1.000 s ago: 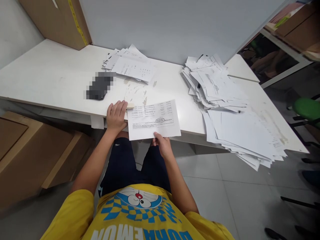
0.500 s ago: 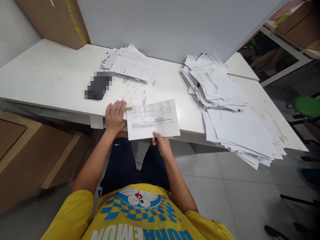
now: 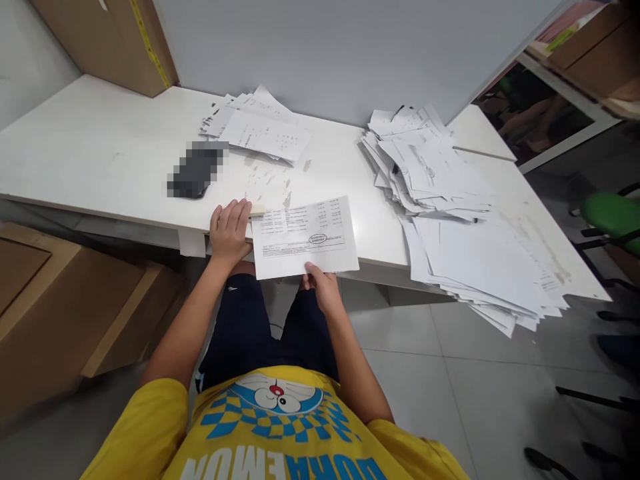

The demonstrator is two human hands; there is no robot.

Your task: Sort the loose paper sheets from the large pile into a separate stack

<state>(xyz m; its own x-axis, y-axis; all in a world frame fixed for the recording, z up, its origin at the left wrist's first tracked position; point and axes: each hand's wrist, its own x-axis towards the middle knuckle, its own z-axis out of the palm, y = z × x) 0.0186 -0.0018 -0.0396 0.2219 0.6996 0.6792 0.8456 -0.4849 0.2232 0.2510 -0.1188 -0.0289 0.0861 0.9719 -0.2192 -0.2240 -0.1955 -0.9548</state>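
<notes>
A white printed sheet (image 3: 300, 257) with an oval stamp hangs partly over the desk's front edge. My right hand (image 3: 323, 285) is closed on its lower edge, thumb on top and fingers underneath. At the sheet's left side, my left hand (image 3: 231, 230) rests on the desk edge with its fingers close together. A short pale beige strip (image 3: 257, 210) sticks out from under those fingertips and meets the sheet's upper left corner. What it is and my left thumb's grip are hidden.
On the white desk (image 3: 125, 140) lie a blurred-out dark object (image 3: 197, 175), a small paper pile (image 3: 265, 133) and larger stacks (image 3: 425, 167) at right, whose lower sheets (image 3: 485, 267) overhang the edge. Cardboard boxes (image 3: 75, 300) stand at lower left, a green stool (image 3: 613, 213) at right.
</notes>
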